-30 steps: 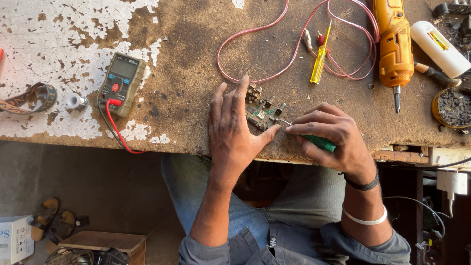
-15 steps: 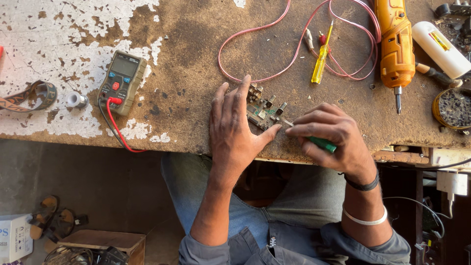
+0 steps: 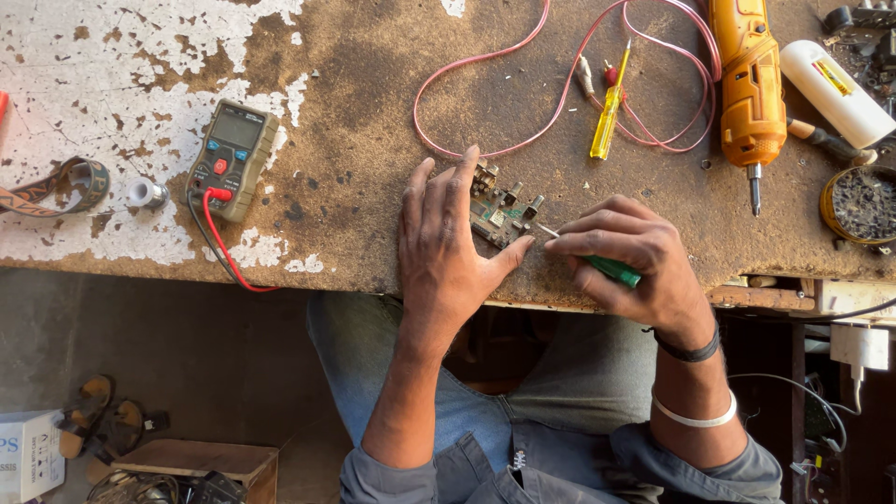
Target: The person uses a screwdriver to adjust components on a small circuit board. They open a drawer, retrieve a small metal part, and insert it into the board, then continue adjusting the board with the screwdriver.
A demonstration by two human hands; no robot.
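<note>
Green-handled screwdriver [image 3: 597,261], tip up-left toward circuit board [image 3: 502,213]

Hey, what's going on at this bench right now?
A person sits at a worn workbench. Their left hand lies flat, steadying a small green circuit board, while the right hand holds a green-handled screwdriver with its tip at the board's edge. A multimeter and an orange rotary tool lie nearby.

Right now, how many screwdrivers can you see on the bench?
2: a green one in the right hand, and a yellow one lying by the pink wire. Others may hide in the right clutter.
</note>
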